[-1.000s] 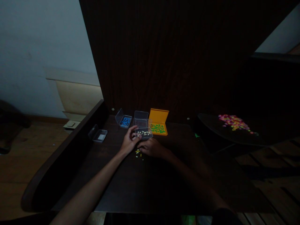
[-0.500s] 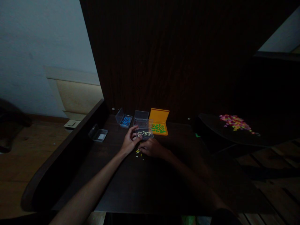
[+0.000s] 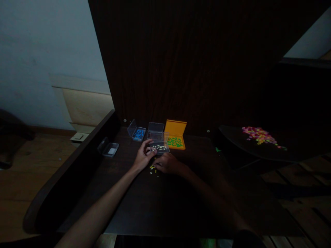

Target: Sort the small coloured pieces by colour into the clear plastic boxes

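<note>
My left hand grips the left side of an open clear plastic box, thumb at its front edge and fingers behind. Small pale pieces lie scattered inside it. Right in front of the box, my right hand reaches down to a little heap of yellow and pale pieces on the dark table. Its fingertips are drawn together at the heap's edge; whatever is between them is too small to make out.
Behind stand an orange case with green pieces, a clear box with blue pieces and another clear box. A small open box sits at left. Pink and yellow pieces cover part of a raised surface at right.
The left hand and the box stay in place. My right hand's fingertips have shifted very slightly at the small heap; otherwise the scene looks the same.
</note>
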Demonstrator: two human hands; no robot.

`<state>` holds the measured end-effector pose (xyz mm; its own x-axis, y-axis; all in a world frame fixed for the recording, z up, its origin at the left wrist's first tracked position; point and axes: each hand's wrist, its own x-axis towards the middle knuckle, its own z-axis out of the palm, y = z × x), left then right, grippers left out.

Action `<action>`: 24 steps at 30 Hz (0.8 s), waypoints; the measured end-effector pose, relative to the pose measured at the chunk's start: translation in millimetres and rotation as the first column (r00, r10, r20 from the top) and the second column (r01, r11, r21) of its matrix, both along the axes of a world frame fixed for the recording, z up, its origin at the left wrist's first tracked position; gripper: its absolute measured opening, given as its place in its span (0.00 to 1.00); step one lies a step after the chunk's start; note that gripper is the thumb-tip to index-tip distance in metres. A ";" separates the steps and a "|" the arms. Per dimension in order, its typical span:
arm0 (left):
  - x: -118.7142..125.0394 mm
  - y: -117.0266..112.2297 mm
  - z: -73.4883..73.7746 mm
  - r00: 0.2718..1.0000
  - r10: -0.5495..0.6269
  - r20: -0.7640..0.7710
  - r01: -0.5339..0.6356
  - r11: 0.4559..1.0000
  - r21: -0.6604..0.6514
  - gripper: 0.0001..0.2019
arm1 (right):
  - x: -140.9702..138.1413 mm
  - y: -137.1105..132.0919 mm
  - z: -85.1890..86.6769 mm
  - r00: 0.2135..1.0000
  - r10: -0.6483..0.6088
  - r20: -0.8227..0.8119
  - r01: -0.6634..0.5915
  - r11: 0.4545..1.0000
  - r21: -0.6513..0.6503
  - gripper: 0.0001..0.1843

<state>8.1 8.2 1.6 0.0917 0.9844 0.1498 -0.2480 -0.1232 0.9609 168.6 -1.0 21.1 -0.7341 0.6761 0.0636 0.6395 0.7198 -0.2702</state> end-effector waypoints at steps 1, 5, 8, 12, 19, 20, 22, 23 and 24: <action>0.1 0.1 -0.2 1.000 0.000 -0.001 0.000 1.000 -0.001 0.28 | 0.9 -0.1 -1.3 1.000 -0.002 0.002 0.002 1.000 0.005 0.10; 0.3 0.0 -0.8 1.000 -0.002 -0.007 0.002 1.000 0.001 0.28 | 4.5 -0.4 -3.2 1.000 -0.017 0.012 0.016 1.000 0.013 0.10; 0.1 -0.4 -0.8 1.000 -0.003 -0.010 0.003 1.000 0.011 0.28 | 4.7 -0.3 -1.4 1.000 0.003 -0.017 -0.003 1.000 0.016 0.11; -0.5 -0.6 -0.9 1.000 -0.003 -0.010 0.003 1.000 0.010 0.28 | 1.6 -0.7 1.8 0.999 0.051 -0.005 -0.051 0.999 -0.004 0.11; -0.4 0.0 -1.0 1.000 -0.012 -0.008 0.012 1.000 0.004 0.28 | 3.2 -1.8 1.1 0.999 0.032 -0.036 -0.034 0.998 -0.048 0.08; -0.4 -0.1 -0.9 1.000 -0.014 -0.005 0.014 1.000 0.000 0.28 | 4.5 -1.8 0.9 0.999 0.027 -0.036 -0.029 0.997 -0.066 0.07; -0.2 -0.4 -0.7 1.000 -0.014 0.002 0.014 1.000 -0.007 0.28 | 7.1 -2.0 1.2 0.999 0.021 -0.025 -0.024 0.994 -0.102 0.07; 0.0 -0.7 -0.6 1.000 -0.015 0.004 0.016 1.000 -0.011 0.28 | 8.3 -2.2 1.7 1.000 0.017 -0.018 -0.019 0.993 -0.116 0.07; 0.1 -1.0 -0.5 1.000 -0.017 0.006 0.017 1.000 -0.015 0.28 | 9.3 -2.5 2.7 1.000 0.009 -0.013 -0.011 0.992 -0.124 0.07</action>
